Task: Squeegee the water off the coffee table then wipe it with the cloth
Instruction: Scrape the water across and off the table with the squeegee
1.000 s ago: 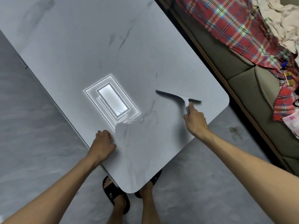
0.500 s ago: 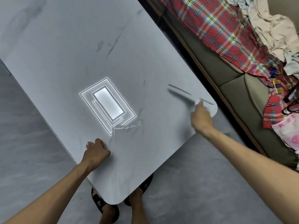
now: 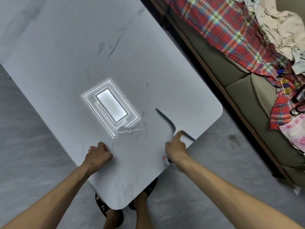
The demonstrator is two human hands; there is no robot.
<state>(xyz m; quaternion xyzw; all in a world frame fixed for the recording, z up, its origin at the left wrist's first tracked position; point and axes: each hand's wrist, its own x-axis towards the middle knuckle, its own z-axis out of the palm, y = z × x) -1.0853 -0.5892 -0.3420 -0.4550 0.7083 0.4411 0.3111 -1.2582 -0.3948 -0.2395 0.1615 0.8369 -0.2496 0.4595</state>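
Observation:
The grey marble-look coffee table fills the upper left, with its rounded near corner above my feet. A thin wet streak glints beside the ceiling light's reflection. My right hand grips the handle of a dark squeegee, its blurred blade lying on the table close to the right edge. My left hand rests as a fist on the table near its left edge; nothing shows in it. No cloth for wiping is identifiable.
A dark green sofa runs along the right side, close to the table. On it lie a red plaid blanket, pale crumpled fabric and a pink floral item. Grey floor shows around the table; my sandalled feet stand under its corner.
My right hand has drawn the squeegee back from near the far right corner toward me along the right edge, and the blade has turned. My left hand stays put.

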